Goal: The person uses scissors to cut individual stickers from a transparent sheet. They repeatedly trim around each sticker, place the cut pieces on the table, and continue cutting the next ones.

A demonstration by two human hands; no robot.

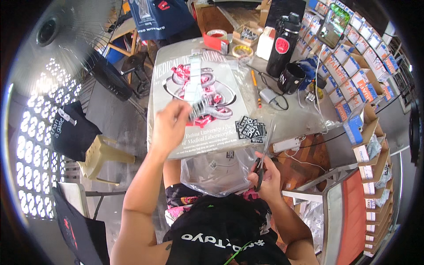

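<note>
My left hand (pixel 169 127), slightly blurred, pinches the near end of a long translucent strip (pixel 194 78). Its black printed end (pixel 198 109) is beside my fingertips, and the rest runs away over a printed poster (pixel 228 129) on the table. In my right hand (pixel 270 177) are black-handled scissors (pixel 269 142), their blades pointing up past the table's front edge; the gap between the blades is hard to make out. Just left of the blades lies a loose pile of small black labels with white print (pixel 252 129). A clear plastic bag (pixel 212 175) hangs open at my lap.
Tape rolls (pixel 242 51), a black bottle (pixel 284 46), a black mug (pixel 291 78), an orange pencil-like tool (pixel 255 86) and a charger with cable (pixel 269 97) occupy the table's far right. Stacked boxes (pixel 351 76) line the right. A fan (pixel 48 31) and plastic stool (pixel 102 159) stand left.
</note>
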